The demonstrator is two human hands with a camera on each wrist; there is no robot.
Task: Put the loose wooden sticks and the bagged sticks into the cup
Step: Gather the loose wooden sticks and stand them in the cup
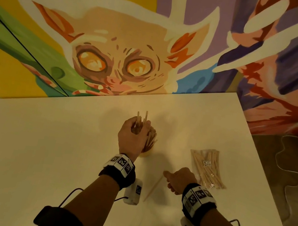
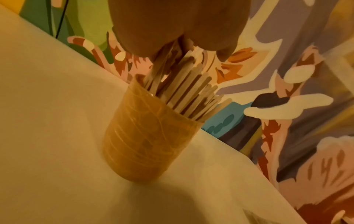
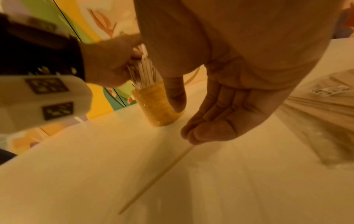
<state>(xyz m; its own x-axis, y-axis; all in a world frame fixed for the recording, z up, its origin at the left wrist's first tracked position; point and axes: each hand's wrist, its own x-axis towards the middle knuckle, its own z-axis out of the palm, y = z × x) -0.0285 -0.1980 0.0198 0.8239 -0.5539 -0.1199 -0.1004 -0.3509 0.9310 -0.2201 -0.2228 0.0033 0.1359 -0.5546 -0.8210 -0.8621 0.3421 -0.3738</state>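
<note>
A yellow-orange cup [image 1: 146, 153] [image 2: 149, 144] stands mid-table, with several wooden sticks [image 2: 191, 94] upright inside. Directly above it, my left hand [image 1: 134, 131] [image 2: 184, 42] grips a small bundle of sticks [image 1: 140, 118] whose lower ends reach into the cup's mouth. One loose stick [image 1: 154, 187] [image 3: 157, 178] lies flat on the table in front of the cup. My right hand [image 1: 174, 179] [image 3: 186, 122] hangs over its far end with straight fingers [image 3: 208, 133] held together, their tips at the stick, holding nothing. The clear bag of sticks [image 1: 207, 167] [image 3: 316, 113] lies to the right.
The white table [image 1: 40, 144] meets a painted mural wall behind the cup. Its right edge runs just past the bag, with grey floor and a white cable [image 1: 289, 175] beyond. My left wrist's camera block [image 3: 42, 97] hangs left of the cup.
</note>
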